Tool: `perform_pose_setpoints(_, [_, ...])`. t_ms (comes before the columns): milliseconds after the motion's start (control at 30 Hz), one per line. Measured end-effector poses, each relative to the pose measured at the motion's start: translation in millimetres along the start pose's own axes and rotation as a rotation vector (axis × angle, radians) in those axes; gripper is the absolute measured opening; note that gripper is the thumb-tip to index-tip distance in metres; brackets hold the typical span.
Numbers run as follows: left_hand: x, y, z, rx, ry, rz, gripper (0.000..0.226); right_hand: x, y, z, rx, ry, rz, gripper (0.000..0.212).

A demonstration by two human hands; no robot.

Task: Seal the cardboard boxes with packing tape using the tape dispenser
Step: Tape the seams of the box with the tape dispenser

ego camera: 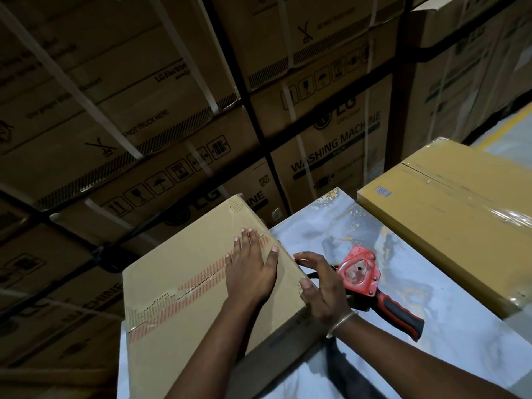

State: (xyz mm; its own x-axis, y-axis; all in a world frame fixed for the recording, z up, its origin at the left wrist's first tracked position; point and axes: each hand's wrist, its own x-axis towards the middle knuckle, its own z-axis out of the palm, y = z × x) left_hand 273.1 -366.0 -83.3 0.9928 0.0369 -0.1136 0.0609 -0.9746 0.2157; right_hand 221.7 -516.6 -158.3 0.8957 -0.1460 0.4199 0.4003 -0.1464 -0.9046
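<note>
- I see my left hand (250,272) lying flat on top of the brown cardboard box (184,286), fingers straight and spread, pressing near the box's right end where the red-striped tape (201,279) runs along the centre seam.
- My right hand (319,292) is at the right edge of the same box, fingers relaxed and open, thumb touching the top corner edge; it holds nothing. A thin bangle (341,323) sits on that wrist.
- The box stands on the pale marbled bench (449,349), at its left side, tilted a little in view.
- The red tape dispenser (374,286) lies on the bench just to the right of my right hand, black-and-red handle pointing toward me, untouched by either hand.
- A second, yellower box (449,214) sits on the far right of the bench, well apart from the first, with clear glossy tape over its top seam.
- Behind the bench rise stacked washing-machine cartons (331,145) bound with white straps.
</note>
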Motion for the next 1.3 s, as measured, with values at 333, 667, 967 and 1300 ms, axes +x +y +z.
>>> perform_pose_setpoints(333, [-37, 3, 8, -0.061, 0.021, 0.11, 0.068, 64, -22, 2, 0.17, -0.359, 0.519, 0.072])
perform_pose_setpoints(667, [-11, -3, -4, -0.345, 0.322, 0.086, 0.028, 85, -14, 41, 0.226, -0.542, 0.564, 0.086])
perform_pose_setpoints(967, [67, -20, -31, 0.151, 0.118, 0.587, 0.053, 89, -3, 48, 0.28, -0.52, 0.594, 0.098])
perform_pose_setpoints(1300, [127, -16, -43, 0.086, 0.025, 0.338, 0.099, 88, -3, 44, 0.189, -0.523, 0.638, 0.079])
